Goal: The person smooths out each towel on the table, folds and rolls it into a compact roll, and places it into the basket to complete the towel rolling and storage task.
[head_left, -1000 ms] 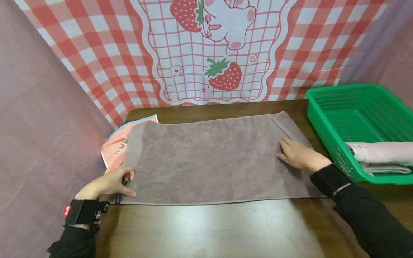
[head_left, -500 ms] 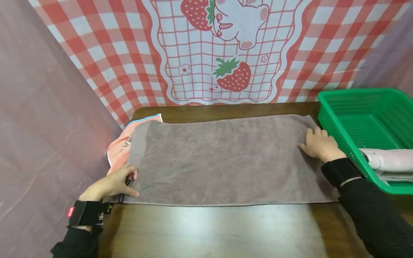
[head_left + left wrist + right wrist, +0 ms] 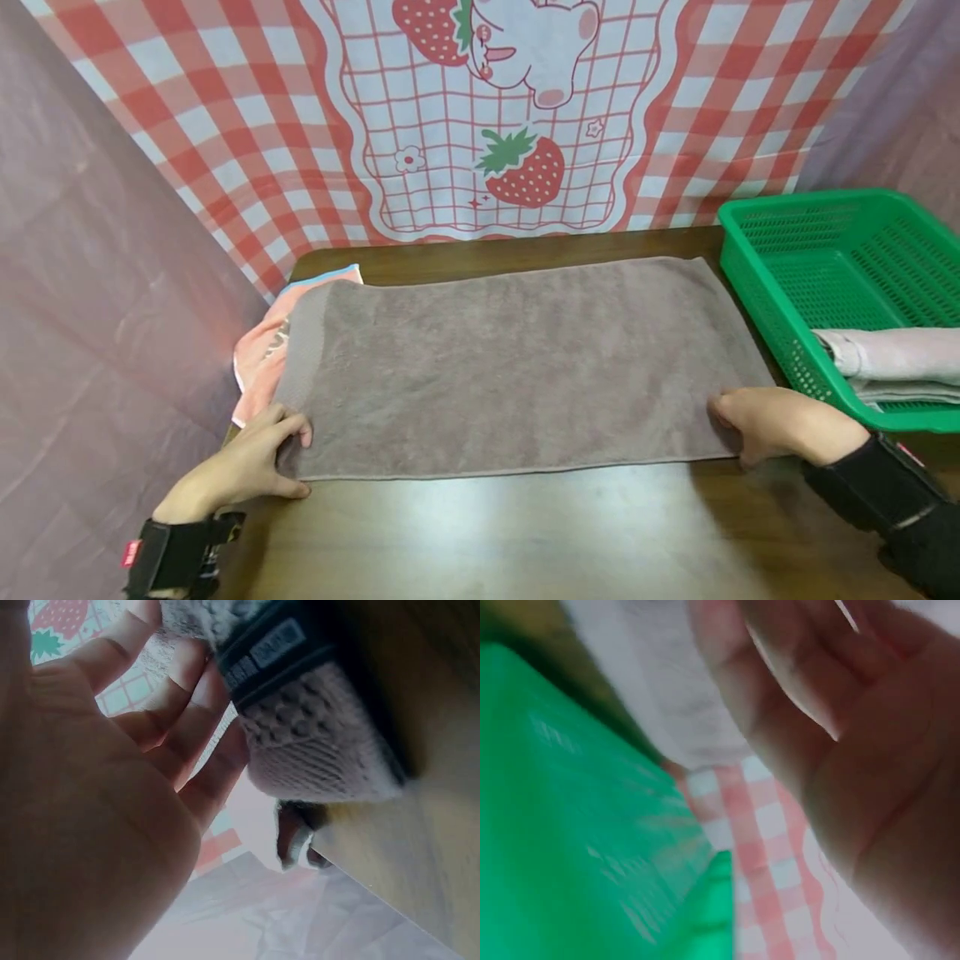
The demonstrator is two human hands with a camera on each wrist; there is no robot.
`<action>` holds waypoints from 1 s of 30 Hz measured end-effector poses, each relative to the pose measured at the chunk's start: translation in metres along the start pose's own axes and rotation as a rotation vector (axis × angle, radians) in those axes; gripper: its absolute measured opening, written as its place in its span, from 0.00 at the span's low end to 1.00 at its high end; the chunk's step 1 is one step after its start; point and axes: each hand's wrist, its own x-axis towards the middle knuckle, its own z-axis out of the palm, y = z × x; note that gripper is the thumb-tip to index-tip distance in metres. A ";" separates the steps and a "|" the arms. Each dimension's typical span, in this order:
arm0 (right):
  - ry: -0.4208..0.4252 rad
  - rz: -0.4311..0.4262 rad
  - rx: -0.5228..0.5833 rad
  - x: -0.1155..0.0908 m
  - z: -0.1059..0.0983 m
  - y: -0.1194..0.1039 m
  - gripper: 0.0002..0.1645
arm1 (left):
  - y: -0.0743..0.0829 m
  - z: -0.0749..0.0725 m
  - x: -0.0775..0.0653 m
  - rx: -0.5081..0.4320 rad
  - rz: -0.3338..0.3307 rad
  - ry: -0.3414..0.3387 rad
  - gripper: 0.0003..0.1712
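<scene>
1. Towel (image 3: 510, 367), a mauve-brown one, lay spread flat and lengthwise across the wooden table (image 3: 510, 542), its left end overlapping a pink cloth (image 3: 258, 354) at the table's edge.
2. Both hands were at the near corners: the left hand (image 3: 240, 467) pinched the near-left corner, thumb under the hem and fingers curled over it; the right hand (image 3: 780, 425) gripped the near-right corner, fingers tucked beneath the edge.
3. Judged from this, the step in hand was taking hold of the near edge ahead of a fold; the next move would call for lifting both corners together and keeping the edge taut.
4. In the left wrist view, the fingers (image 3: 187, 712) lay closed against the towel's woven band, beside a dark label (image 3: 270, 652).
5. The right wrist view was blurred; the fingers looked bent, with the towel just above them.
6. A green basket (image 3: 757, 275) stood to the right, holding folded pale towels (image 3: 892, 358).
</scene>
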 end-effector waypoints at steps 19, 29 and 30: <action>0.280 0.141 -0.085 -0.014 0.027 0.007 0.13 | 0.020 0.012 0.007 0.221 -0.125 0.070 0.32; 0.394 0.150 -0.064 -0.015 0.014 0.004 0.09 | 0.056 0.033 0.017 0.492 -0.250 0.129 0.56; 0.426 0.149 -0.057 -0.015 0.012 0.004 0.10 | 0.060 0.035 0.018 0.505 -0.258 0.144 0.57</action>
